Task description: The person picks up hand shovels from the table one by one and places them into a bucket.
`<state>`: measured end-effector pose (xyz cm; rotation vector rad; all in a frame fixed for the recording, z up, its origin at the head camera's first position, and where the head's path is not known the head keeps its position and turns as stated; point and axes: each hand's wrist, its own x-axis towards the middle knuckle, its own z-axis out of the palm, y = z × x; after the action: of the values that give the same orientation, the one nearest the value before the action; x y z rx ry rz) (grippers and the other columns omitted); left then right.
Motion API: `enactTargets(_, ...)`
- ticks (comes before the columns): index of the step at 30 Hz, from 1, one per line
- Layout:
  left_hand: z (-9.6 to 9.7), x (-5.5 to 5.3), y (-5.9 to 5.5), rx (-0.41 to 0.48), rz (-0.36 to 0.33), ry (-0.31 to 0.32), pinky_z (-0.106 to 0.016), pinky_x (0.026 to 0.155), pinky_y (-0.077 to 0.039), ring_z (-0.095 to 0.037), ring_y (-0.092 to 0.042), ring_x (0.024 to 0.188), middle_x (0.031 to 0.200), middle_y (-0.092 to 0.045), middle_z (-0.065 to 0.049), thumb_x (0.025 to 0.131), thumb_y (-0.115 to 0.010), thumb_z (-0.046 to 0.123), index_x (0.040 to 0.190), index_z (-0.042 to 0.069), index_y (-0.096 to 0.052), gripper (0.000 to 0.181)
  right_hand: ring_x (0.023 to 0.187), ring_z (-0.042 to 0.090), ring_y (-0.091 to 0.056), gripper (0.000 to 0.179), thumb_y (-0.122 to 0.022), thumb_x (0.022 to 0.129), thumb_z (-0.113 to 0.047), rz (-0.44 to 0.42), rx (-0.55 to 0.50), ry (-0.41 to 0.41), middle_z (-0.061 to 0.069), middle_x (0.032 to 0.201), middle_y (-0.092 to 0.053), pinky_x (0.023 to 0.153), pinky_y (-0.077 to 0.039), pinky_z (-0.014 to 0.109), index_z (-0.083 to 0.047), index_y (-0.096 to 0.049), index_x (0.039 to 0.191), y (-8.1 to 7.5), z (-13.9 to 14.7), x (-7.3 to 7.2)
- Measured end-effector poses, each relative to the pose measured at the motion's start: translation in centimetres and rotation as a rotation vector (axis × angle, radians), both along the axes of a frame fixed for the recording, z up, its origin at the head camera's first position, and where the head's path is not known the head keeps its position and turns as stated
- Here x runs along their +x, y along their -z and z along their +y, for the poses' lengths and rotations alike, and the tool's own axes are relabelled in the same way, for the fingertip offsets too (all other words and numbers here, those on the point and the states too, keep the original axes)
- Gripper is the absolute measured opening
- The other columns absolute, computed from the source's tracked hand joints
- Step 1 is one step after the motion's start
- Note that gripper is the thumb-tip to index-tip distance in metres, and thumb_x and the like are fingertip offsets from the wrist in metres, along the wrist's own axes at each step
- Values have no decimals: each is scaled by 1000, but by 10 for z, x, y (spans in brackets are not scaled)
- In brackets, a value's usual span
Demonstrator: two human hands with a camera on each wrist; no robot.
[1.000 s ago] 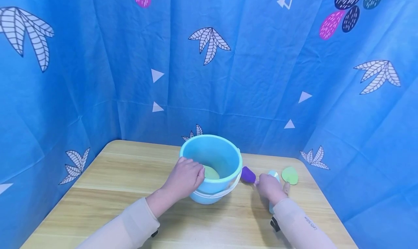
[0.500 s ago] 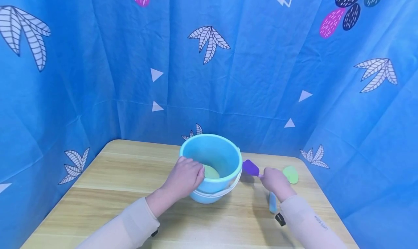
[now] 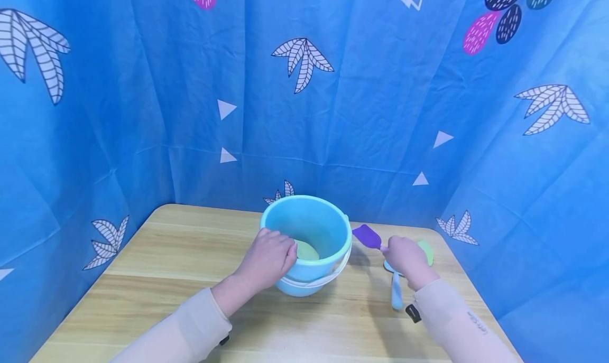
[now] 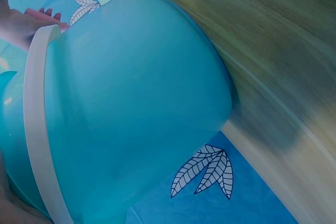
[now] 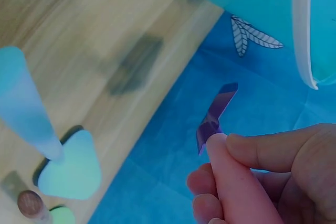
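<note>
Head view: how much room is there between the purple shovel [image 3: 368, 236] and the bucket [image 4: 136, 98]?

Little. The blade points at the right of the bucket's rim, yet the right wrist view shows a gap with blue cloth [image 3: 285, 136] behind. The blade is up off the wood, its shadow lying below.

And the fingers?

The right hand [image 3: 406, 256] pinches the shovel's pink handle [image 5: 239, 184] between thumb and curled fingers. The left hand [image 3: 271, 254] is closed over the near left of the bucket's rim.

Where does the bucket stand?

Upright on the table [image 3: 204, 252], near the far edge, its white handle [image 4: 39, 119] hanging down the outside. Something pale green [image 3: 306, 250] shows at the bottom; I can't tell what.

What is near the right hand?

A light blue toy tool [image 3: 396, 291] lies below it, handle towards the person. A green shovel [image 3: 427, 251], partly hidden, lies just behind, near the right edge.

To the left?

A long stretch of pale, grained wood runs to the left edge. The far corners are rounded.

And around?

The cloth hangs on three sides, creased, printed with white leaves, triangles and coloured drops.
</note>
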<state>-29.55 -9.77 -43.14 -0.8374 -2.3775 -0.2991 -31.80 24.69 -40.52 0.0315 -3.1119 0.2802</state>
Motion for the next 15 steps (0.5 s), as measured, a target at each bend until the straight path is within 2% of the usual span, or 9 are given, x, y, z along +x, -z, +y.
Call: enactTargets(15, 0, 0, 0, 10, 6, 8, -33, 74, -36, -10, -40, 66, 63, -42, 13, 99, -49, 25, 73, 22, -55, 27, 72, 25, -52, 29, -54, 102, -28, -9, -26, -5, 8, 78, -57, 67, -45, 44, -4, -63, 91, -24, 2, 3)
